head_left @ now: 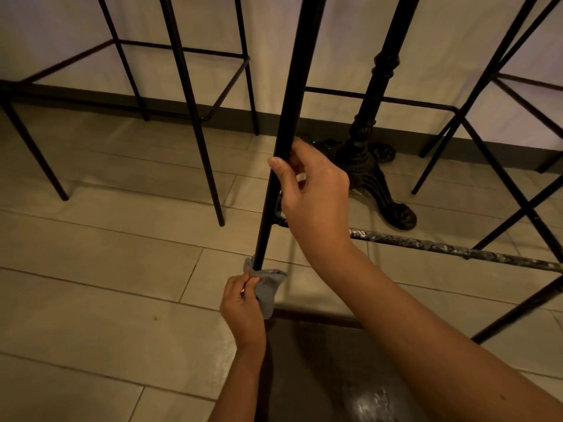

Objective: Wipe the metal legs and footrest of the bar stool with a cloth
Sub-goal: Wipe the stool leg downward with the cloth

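Seen from above, looking down at a person's two bare forearms reaching forward over a pale tiled floor. Nearest, at the bottom of the view, lies a dark mat or dark surface with a shiny patch, beneath the arms.

The left hand is low, just above the floor. Its thumb and fingers are curled together, pinching a small grey cloth. The cloth is wrapped around the bottom end of a black metal stool leg, touching it close to the floor.

A little farther and higher, the right hand grips the same leg. Its thumb lies across the near side of the leg and the fingers curl round the far side, clamped on the metal. The leg rises steeply from the cloth to the top of the view, leaning slightly right.

From the leg, just behind the right wrist, a horizontal footrest bar runs off to the right edge. Its black paint is badly chipped, showing pale patches.

Farther back, right of the leg, stands an ornate cast-iron table base with curved feet. On the left are the thin black legs of another stool; more thin black stool legs cross at the right. Farthest away, a pale wall meets the floor along a dark skirting strip.
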{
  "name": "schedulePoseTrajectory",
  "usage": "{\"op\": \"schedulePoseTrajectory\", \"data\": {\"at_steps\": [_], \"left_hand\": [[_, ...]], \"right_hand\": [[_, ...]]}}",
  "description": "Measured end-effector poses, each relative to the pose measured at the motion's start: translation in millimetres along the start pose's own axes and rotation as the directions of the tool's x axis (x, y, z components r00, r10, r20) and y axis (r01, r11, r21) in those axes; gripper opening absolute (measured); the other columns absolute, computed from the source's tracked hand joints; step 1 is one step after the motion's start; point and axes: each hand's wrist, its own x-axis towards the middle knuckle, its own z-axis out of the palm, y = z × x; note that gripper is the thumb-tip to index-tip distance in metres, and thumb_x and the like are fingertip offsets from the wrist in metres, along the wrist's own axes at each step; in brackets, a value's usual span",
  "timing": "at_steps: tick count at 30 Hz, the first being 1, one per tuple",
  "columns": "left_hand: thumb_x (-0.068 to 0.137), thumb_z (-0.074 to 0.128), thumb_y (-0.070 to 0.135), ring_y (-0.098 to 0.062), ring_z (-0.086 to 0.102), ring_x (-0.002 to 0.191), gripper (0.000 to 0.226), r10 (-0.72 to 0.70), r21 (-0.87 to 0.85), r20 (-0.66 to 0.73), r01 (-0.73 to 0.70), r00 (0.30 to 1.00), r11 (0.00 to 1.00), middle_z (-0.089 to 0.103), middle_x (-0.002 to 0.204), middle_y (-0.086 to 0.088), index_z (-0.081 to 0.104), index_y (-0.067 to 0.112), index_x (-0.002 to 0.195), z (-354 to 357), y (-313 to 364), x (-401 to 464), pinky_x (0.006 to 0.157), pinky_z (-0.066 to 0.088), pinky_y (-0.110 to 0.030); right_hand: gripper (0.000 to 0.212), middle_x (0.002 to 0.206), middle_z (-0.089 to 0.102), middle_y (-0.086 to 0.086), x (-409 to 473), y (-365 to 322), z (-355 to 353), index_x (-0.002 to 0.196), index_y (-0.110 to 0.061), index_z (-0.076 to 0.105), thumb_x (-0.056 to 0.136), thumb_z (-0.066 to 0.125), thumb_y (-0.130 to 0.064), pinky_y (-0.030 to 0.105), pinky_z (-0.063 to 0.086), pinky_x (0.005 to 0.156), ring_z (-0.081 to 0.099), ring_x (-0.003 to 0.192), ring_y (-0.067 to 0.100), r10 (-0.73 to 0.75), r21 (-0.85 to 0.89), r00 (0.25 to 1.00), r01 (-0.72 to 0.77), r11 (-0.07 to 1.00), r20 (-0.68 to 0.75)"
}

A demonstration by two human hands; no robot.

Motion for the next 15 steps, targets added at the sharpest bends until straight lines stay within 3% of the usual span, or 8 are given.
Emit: {"op": "schedulePoseTrajectory", "data": {"at_steps": [5, 10, 15], "left_hand": [[0.085, 0.060, -0.002, -0.001, 0.054, 0.070, 0.017, 0.008, 0.072, 0.077, -0.013, 0.997, 0.997, 0.057, 0.074, -0.004, 0.061, 0.014, 0.078, -8, 2, 1, 0.062, 0.042, -0.008], [0.084, 0.061, 0.001, -0.002, 0.053, 0.069, 0.009, 0.147, 0.011, 0.065, -0.148, 0.987, 0.989, 0.054, 0.073, 0.001, 0.062, 0.008, 0.078, -5, 40, 10, 0.062, 0.043, -0.009], [0.085, 0.058, 0.000, 0.001, 0.052, 0.070, 0.012, 0.162, 0.036, 0.101, -0.166, 0.982, 0.985, 0.053, 0.074, 0.003, 0.058, 0.008, 0.077, -8, 51, 18, 0.064, 0.042, -0.009]], "right_hand": [[0.026, 0.090, 0.066, 0.006, 2, -2, -4, 0.111, -0.006, 0.062, 0.090, 0.057, -0.021, 0.032, 0.053, 0.070, 0.059, 0.081, 0.015, 0.015, -0.032, 0.998, -0.013, 0.999, 0.055], [0.025, 0.091, 0.066, 0.004, 1, -4, -16, 0.110, -0.008, 0.064, 0.090, 0.057, -0.022, 0.027, 0.047, 0.072, 0.056, 0.081, 0.011, -0.009, -0.053, 0.995, 0.014, 0.998, 0.099], [0.030, 0.091, 0.063, -0.005, -21, 7, -35, 0.118, -0.011, 0.060, 0.091, 0.055, -0.023, 0.027, 0.050, 0.075, 0.058, 0.084, 0.010, 0.055, -0.046, 0.996, -0.052, 0.998, 0.074]]}}
